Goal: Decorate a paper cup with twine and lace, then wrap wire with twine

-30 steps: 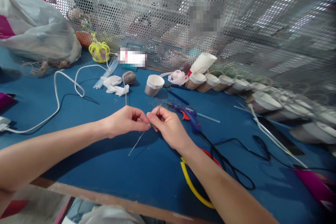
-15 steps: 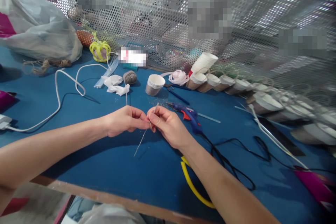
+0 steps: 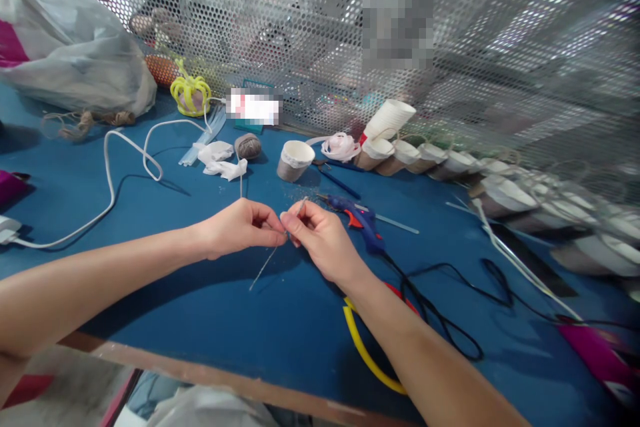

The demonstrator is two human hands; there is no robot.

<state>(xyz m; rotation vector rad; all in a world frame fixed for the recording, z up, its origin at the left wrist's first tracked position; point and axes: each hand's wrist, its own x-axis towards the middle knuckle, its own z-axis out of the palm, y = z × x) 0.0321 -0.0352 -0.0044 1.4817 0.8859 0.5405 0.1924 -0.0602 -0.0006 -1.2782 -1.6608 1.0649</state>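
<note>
Over the middle of the blue table, my left hand (image 3: 250, 225) and my right hand (image 3: 317, 235) meet fingertip to fingertip, both closed in a pinch. Between them they hold a thin grey cord (image 3: 262, 269); one end hangs down to the lower left, and a short piece pokes up above my right fingers. What the fingertips do with it is hidden. Behind my left hand lies a ball of grey yarn (image 3: 249, 147), its strand running toward that hand. A white paper cup (image 3: 295, 162) with a grey wrapped side stands upright beyond my hands.
Right of my hand lies a blue glue gun (image 3: 354, 215) with a black cord. Yellow-handled scissors (image 3: 367, 353) lie partly under my right forearm. Wrapped cups (image 3: 460, 163) line the back right. White tape (image 3: 341, 147), crumpled white scraps (image 3: 220, 161) and a white cable (image 3: 111, 180) lie about.
My hands stay pinched on the cord with the fingertips shifting slightly. The cord's hanging end has swung a little to the left and up.
</note>
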